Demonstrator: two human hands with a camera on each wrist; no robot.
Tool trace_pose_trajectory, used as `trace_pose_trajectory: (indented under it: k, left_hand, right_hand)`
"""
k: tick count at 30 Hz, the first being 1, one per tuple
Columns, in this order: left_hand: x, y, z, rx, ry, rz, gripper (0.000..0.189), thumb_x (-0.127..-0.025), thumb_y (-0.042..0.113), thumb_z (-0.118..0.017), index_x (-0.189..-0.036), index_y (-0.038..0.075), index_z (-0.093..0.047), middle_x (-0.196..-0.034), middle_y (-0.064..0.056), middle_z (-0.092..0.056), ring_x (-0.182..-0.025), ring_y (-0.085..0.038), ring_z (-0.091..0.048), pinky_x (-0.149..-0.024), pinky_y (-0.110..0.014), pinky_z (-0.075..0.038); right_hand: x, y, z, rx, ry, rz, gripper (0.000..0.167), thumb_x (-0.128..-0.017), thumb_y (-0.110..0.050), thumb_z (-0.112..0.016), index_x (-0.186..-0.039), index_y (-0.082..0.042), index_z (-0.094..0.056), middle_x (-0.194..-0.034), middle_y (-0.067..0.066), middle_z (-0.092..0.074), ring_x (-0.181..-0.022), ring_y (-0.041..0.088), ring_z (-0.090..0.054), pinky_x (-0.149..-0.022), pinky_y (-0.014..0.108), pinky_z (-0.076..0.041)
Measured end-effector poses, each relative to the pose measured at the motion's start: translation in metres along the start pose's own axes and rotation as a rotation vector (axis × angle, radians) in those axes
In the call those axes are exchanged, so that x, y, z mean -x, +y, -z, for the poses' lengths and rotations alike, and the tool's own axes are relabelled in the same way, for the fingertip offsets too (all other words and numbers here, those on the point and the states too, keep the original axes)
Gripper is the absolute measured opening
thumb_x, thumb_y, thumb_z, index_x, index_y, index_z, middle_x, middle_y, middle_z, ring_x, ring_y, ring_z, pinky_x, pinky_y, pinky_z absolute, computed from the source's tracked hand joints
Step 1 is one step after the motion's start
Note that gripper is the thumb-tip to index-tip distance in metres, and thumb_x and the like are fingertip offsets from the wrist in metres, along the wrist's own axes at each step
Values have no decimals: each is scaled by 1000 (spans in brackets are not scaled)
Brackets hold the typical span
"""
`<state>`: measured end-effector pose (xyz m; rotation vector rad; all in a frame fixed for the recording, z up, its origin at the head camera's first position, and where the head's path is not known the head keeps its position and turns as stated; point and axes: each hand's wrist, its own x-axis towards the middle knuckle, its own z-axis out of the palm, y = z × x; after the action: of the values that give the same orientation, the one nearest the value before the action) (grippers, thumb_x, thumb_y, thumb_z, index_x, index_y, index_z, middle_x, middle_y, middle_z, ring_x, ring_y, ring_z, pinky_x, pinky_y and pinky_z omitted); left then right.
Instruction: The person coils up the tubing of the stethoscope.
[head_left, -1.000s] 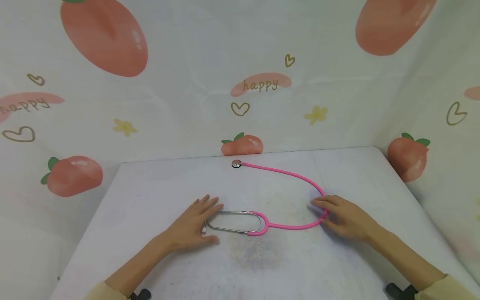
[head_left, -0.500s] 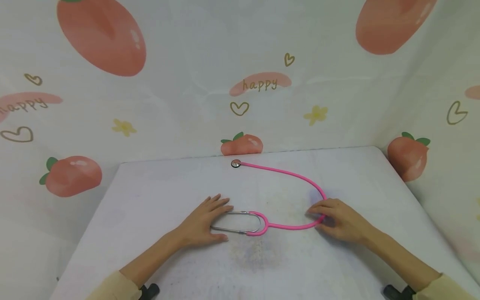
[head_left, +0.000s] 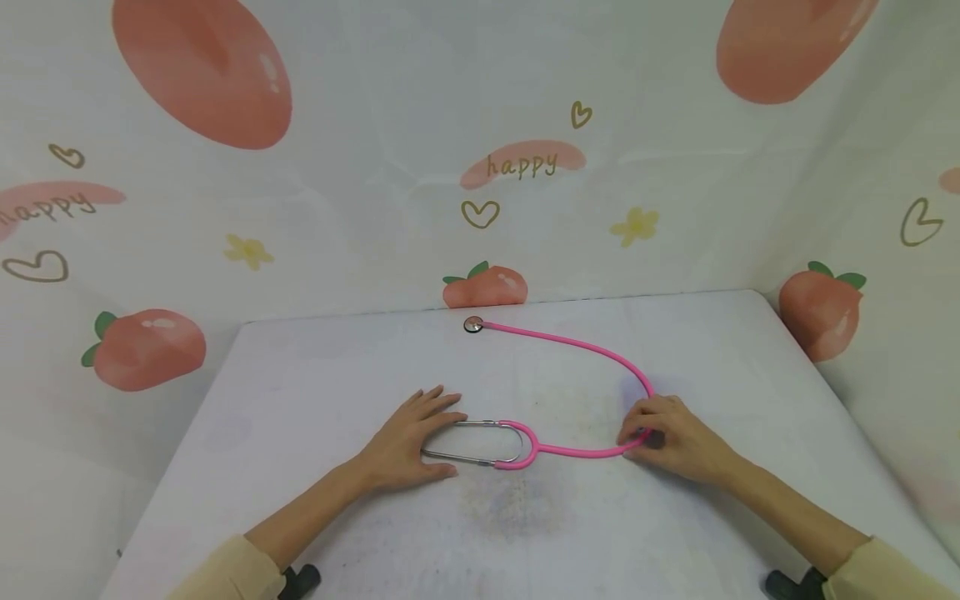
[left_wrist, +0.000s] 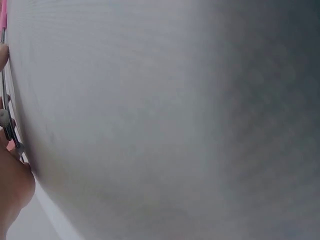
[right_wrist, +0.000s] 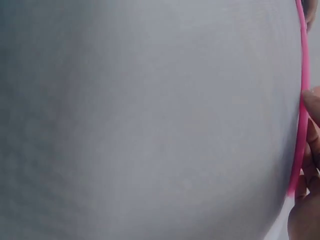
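Note:
A stethoscope with pink tubing [head_left: 585, 453] lies on the white table in the head view. Its round chest piece [head_left: 473, 324] rests near the back edge, and the tubing curves right and forward to metal ear tubes [head_left: 457, 458]. My left hand [head_left: 408, 446] spreads over the ear-tube end with thumb and fingers apart, covering the ear tips from above. In the left wrist view an ear tip [left_wrist: 4, 118] shows under the palm. My right hand [head_left: 678, 437] pinches the tubing at its bend between thumb and curled fingers; the right wrist view shows the thumb [right_wrist: 311, 102] against it.
The white table [head_left: 337, 358] has faint stains near the middle. Behind and beside it hangs a pale cloth [head_left: 360, 167] printed with peaches, hearts and flowers. Black wrist devices [head_left: 302, 581] sit at both sleeves.
My left hand has slid right over the ear tips. My right hand has moved slightly left and its fingers have closed on the tubing. The stethoscope lies about where it was.

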<state>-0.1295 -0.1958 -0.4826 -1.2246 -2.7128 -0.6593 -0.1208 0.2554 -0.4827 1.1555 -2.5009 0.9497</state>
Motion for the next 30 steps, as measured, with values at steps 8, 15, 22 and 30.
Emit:
trace_pose_trajectory:
  k: [8,15,22,30]
  left_hand:
    - [-1,-1,-3,39,35,5,63,-79,45,-82,-133,19,-62,-148,-10,-49,-142,-38,-35,-117,-58,-24]
    - [1,2,0,66,45,50,54,-79,36,-84,-126,16,-67,-141,-7,-56,-140,-37,-40,-117,-57,-25]
    - [-1,7,4,71,82,74,55,-80,31,-85,-127,14,-65,-133,-3,-62,-135,-31,-46,-113,-51,-36]
    - [-8,10,13,114,75,112,56,-80,24,-85,-131,12,-63,-114,4,-69,-98,-11,-62,-87,-32,-55]
  right_hand:
    - [0,-2,-2,-17,16,-10,36,-65,-6,-90,-85,-31,-72,-92,-16,-62,-91,7,-54,-89,28,-30]
    - [-2,-5,-2,-74,-8,0,35,-71,-7,-88,-92,-29,-70,-90,-19,-65,-90,3,-57,-93,25,-29]
    - [-11,-7,6,-160,-12,15,38,-74,2,-85,-97,-23,-70,-91,-16,-67,-83,2,-61,-85,16,-45]
    - [-25,-7,21,-223,-3,-29,41,-75,8,-82,-100,-23,-71,-90,-12,-69,-79,3,-62,-72,17,-55]
